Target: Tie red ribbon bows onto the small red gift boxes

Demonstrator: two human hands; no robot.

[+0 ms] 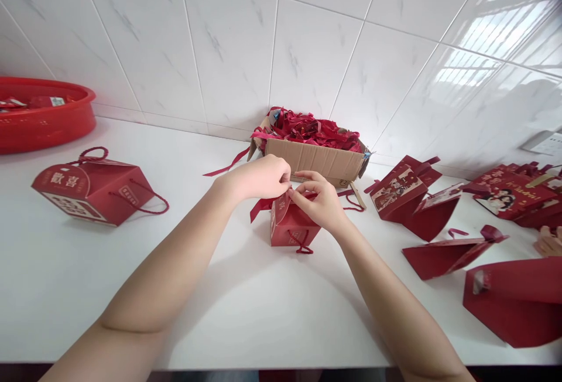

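In the middle of the table stands a small dark-red gift box (283, 227) with a twisted red cord hanging from its near side. A red ribbon (260, 208) sticks out to the left at its top. My left hand (274, 172) is closed over the box's top, its fingertips pinched on the ribbon. From the right, my right hand (322, 200) pinches the ribbon with thumb and index finger, the other fingers loosely bent. Both sets of fingertips almost meet, and the ribbon between them is mostly hidden.
Behind the box sits an open cardboard carton (314, 159) heaped with red ribbons. A finished-looking red box (114, 188) lies left, near a red basin (48, 127). Several red boxes (404, 200) stand right, where another person's hand (548, 241) shows. White tiles back the table.
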